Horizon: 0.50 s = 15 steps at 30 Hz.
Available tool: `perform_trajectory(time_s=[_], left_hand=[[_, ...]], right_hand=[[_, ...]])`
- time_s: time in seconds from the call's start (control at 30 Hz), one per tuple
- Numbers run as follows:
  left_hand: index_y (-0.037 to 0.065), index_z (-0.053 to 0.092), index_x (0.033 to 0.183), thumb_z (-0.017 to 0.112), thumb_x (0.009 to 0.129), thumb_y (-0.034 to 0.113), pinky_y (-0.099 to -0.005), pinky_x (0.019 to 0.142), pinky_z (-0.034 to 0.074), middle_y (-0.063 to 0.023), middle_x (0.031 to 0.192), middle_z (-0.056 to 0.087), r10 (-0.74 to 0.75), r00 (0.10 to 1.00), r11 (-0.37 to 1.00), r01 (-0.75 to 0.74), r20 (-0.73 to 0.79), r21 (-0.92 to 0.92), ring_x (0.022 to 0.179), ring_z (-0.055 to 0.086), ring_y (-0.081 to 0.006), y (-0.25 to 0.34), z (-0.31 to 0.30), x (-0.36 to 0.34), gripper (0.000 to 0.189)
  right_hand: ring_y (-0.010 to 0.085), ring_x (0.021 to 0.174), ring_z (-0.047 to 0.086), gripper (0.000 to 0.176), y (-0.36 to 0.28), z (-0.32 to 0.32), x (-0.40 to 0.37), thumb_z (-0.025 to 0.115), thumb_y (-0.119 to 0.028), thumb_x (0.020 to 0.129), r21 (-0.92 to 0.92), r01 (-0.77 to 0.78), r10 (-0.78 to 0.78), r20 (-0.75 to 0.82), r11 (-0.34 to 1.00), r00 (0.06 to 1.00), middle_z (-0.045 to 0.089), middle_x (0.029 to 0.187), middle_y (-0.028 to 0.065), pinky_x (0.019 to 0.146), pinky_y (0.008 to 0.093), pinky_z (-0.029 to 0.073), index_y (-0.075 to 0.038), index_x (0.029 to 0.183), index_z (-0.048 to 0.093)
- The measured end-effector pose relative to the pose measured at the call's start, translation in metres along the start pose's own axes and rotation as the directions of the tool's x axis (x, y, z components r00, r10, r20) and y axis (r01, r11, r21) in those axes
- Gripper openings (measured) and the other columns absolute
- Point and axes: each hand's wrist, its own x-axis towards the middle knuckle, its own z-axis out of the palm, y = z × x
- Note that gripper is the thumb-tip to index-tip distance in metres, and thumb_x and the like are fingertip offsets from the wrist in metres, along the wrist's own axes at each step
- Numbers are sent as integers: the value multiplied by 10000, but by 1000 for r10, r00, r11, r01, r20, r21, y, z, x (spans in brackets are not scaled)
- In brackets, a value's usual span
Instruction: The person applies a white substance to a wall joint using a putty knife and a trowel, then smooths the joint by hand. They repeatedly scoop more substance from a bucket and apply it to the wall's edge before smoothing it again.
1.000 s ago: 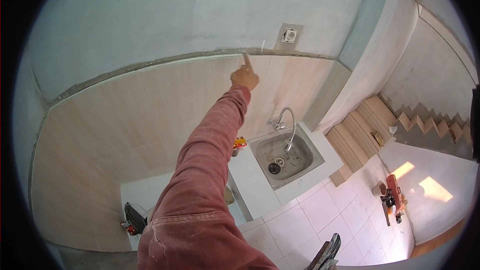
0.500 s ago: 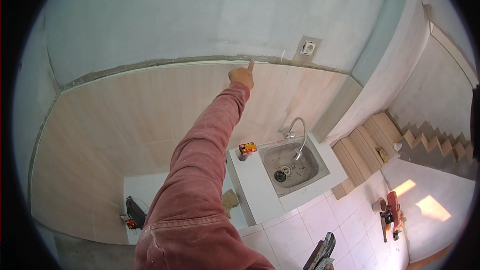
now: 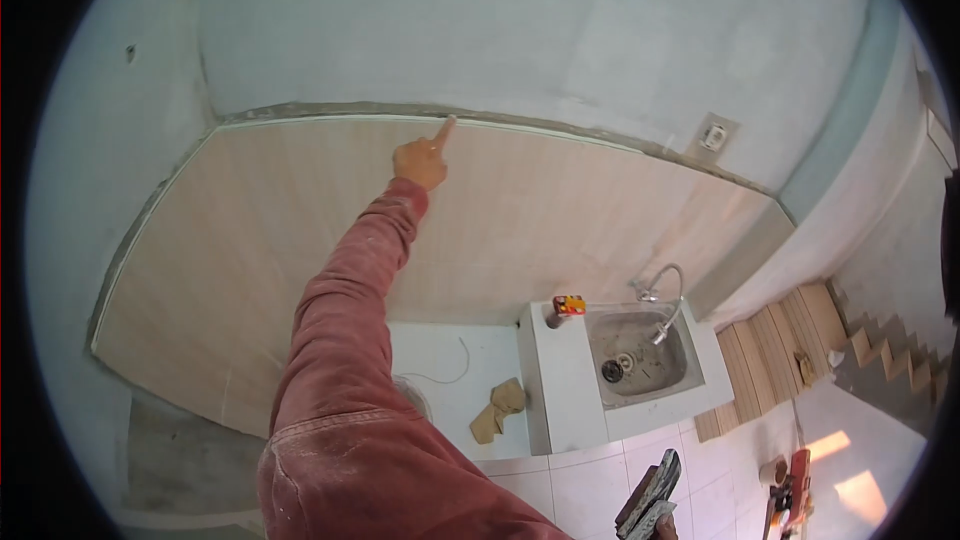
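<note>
My left hand, at the end of a dusty red sleeve, reaches up to the wall with its index finger stretched out and the other fingers curled. The fingertip touches the white seam along the top edge of the wood-look wall tiles. That hand holds nothing. Low in the view, my right hand shows only in part, around flat, filler-smeared tools like scrapers. Most of its fingers are hidden.
A white counter holds a steel sink with a curved tap and a red-yellow box. Brown cloth or paper lies on the lower slab. A socket sits above the tiles; stacked planks stand right.
The view has swung left. My left fingertip has slid leftward along the tile's top edge. The right hand still holds the flat tools.
</note>
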Motion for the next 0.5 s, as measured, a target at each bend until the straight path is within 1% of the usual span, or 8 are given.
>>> perform_trajectory(time_s=[0.13, 0.2, 0.23, 0.3, 0.37, 0.4, 0.47, 0.5], left_hand=[[301, 203, 1387, 558, 730, 215, -436, 574, 479, -114, 807, 624, -121, 992, 991, 123, -36, 59, 682, 625, -275, -99, -12, -22, 752], [203, 203, 1395, 546, 747, 236, -414, 638, 490, -125, 880, 634, -346, 938, 935, 347, -17, 70, 759, 630, -283, -141, -22, -33, 734], [203, 203, 1395, 546, 747, 236, -414, 638, 490, -125, 880, 634, -357, 934, 931, 357, -15, 80, 759, 630, -283, -164, -18, -42, 734], [72, 192, 1384, 525, 770, 267, -396, 763, 480, -165, 1028, 605, -708, 691, 704, 707, 146, 63, 922, 602, -294, -201, 5, -60, 725], [-36, 150, 1363, 491, 796, 277, -397, 884, 431, -209, 1179, 518, -643, 701, 755, 648, 308, 103, 1068, 528, -317, -200, 25, -116, 731], [-29, 109, 1370, 497, 808, 294, -406, 940, 388, -232, 1240, 457, -568, 676, 784, 619, 469, 57, 1124, 472, -346, -190, 36, -149, 755], [-4, 73, 1381, 570, 787, 376, -407, 951, 376, -276, 1224, 447, -378, 735, 866, 496, 563, -66, 1111, 472, -375, -163, 90, -231, 863], [-22, 60, 1375, 582, 782, 395, -399, 972, 353, -281, 1149, 503, -324, 648, 839, 533, 690, -107, 1059, 507, -384, -130, 100, -266, 894]], right_hand=[[278, 1038, 512, 547, -1, 20, 21, 575, -345, 835, -101, -37, 48, 113, 994, 992, 520, 1143, 114, 855, 424, 462, -43, 1250, 387], [278, 1041, 512, 550, 0, 28, 29, 579, -343, 832, -110, -78, 91, 118, 991, 989, 516, 1149, 112, 850, 427, 467, -44, 1252, 386], [272, 1051, 505, 543, 5, 15, 35, 564, -350, 842, -157, -74, 86, 73, 985, 994, 511, 1157, 106, 865, 424, 454, -49, 1257, 384], [268, 1060, 499, 543, 8, 22, 40, 559, -352, 846, -152, -73, 93, 128, 986, 987, 506, 1167, 102, 876, 423, 445, -51, 1262, 381], [258, 1095, 475, 566, 11, 24, 44, 556, -366, 846, -136, -66, 94, 211, 989, 973, 490, 1202, 95, 916, 418, 409, -55, 1280, 366], [258, 1095, 475, 566, 13, 25, 48, 556, -366, 846, -131, -80, 106, 205, 988, 973, 490, 1202, 95, 916, 418, 409, -55, 1280, 366], [255, 1130, 454, 596, 19, 34, 55, 577, -357, 835, -56, -108, 117, 196, 993, 974, 471, 1235, 93, 945, 426, 387, -58, 1297, 348], [288, 1066, 501, 566, 23, 42, 56, 588, -296, 814, -9, -66, 66, 168, 998, 984, 501, 1180, 128, 907, 440, 422, -34, 1264, 368]])
